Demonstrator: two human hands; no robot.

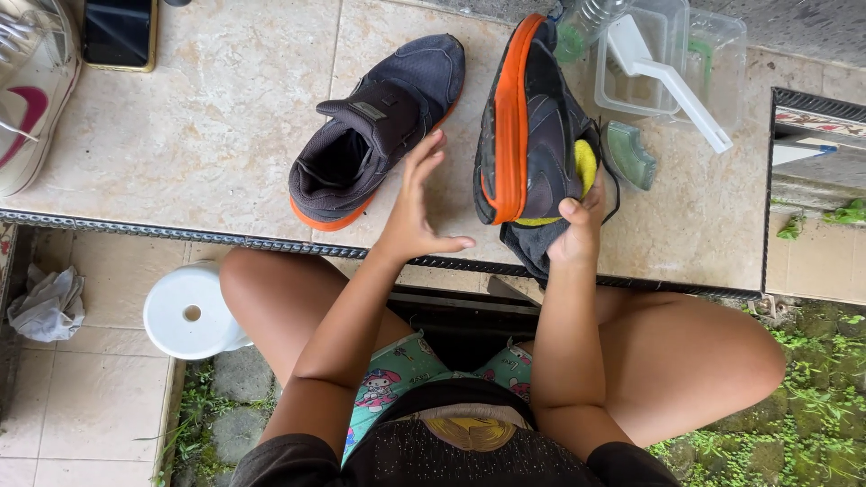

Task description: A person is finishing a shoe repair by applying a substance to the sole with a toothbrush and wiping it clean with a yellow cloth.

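Note:
My right hand (579, 227) grips the heel end of a dark grey shoe with an orange sole (526, 126), holding it tipped on its side so the sole faces left. A yellow cloth or insole (586, 167) shows inside it near my fingers. My left hand (415, 203) is open with fingers spread, hovering just right of the second matching shoe (374, 126), which rests upright on the tiled ledge (207, 117). It touches nothing.
A clear plastic tub (713, 63) with a white brush (672, 81) stands at the back right, a green sponge-like piece (630, 155) beside it. A phone (119, 34) and a white sneaker (27, 99) lie at the far left. A white stool (185, 311) stands below.

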